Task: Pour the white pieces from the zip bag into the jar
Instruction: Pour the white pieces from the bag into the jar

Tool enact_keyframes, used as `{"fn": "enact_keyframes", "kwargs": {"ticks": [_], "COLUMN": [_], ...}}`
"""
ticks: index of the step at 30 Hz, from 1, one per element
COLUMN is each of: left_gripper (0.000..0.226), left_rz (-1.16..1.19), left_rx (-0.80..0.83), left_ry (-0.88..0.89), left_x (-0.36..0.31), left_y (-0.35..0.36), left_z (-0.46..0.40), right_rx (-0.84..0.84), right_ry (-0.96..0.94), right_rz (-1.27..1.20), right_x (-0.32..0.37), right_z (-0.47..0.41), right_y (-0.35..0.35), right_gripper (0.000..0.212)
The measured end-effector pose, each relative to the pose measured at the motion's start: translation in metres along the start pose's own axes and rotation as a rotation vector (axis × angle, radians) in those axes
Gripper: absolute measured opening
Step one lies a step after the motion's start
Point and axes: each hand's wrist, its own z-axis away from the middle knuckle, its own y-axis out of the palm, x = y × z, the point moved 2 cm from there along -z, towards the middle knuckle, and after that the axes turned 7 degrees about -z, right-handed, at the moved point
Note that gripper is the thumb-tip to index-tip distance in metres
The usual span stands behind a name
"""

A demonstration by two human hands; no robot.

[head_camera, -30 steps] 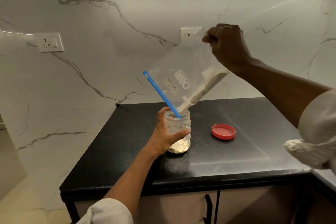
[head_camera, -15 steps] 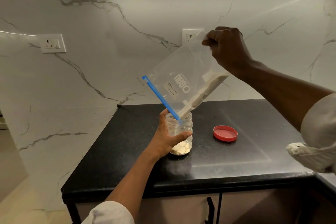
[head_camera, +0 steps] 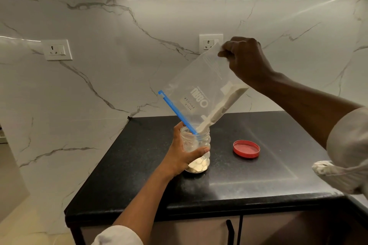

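Your left hand grips the clear jar near the worktop's middle; your right hand pinches the tilted zip bag's raised corner, its mouth in the jar. White pieces lie at the bottom.

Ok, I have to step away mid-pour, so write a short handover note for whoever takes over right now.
Left hand: grips the jar, upright on the black counter.
Right hand: pinches the bottom corner of the zip bag, tilted, its open corner at the jar's mouth.
Done: red lid is off, lying right of the jar; a layer of white pieces sits in the jar.
Left: the white contents along the bag's lower edge must slide in; then set the bag down.
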Motion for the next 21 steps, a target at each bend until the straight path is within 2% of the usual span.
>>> {"fn": "enact_keyframes", "kwargs": {"ticks": [4,8,21], "left_gripper": [0.091,0.092,0.091], "left_rz": [0.022,0.014,0.066], "left_rx": [0.019,0.01,-0.015], "left_ry": [-0.006,0.018,0.031], "left_x": [0.002,0.0016,0.0043], "left_y": [0.0004,-0.0002,0.0009], "left_z": [-0.0004,0.0001,0.0017], "right_rx": [-0.074,-0.018,-0.036], "right_ry": [0.01,-0.008,0.028], "right_rz": [0.0,0.004,-0.013], "right_x": [-0.0012,0.0005,-0.0056], "right_z": [-0.0005,0.0032,0.0084], "right_y": [-0.0044,-0.0033,-0.0075], "right_gripper": [0.022,0.021,0.02]}}
